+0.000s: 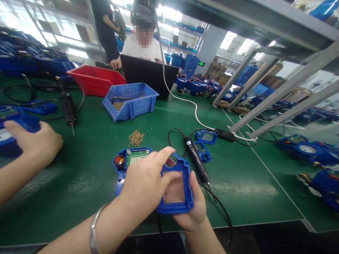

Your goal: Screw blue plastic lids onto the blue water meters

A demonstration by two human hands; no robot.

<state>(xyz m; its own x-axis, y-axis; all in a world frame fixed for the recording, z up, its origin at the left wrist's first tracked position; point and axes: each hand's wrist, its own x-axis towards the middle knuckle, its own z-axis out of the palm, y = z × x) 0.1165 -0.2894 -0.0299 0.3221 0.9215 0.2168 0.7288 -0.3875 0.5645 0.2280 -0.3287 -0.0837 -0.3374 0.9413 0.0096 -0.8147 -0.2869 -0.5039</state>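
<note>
My right hand [197, 210] grips a blue plastic cover [188, 183] with a rectangular window from below and its right side. My left hand [144, 178], a silver bangle at its wrist, holds the same cover at its left side; the thumb lies over the window and the index finger reaches along the top. Behind the left hand, partly hidden, lies a blue meter housing [120, 173] with a green circuit board and display. A black electric screwdriver [197, 158] lies right of the cover. A pile of brass-coloured screws [136, 137] lies beyond the housing.
A blue bin [137, 106] with screws and a red bin [90, 79] stand further back, near a black panel [148, 74]. More blue covers [206, 137] lie right. At left, a co-worker's hand [42, 141] holds a blue housing by another screwdriver [68, 106]. Metal struts [286, 84] rise at right.
</note>
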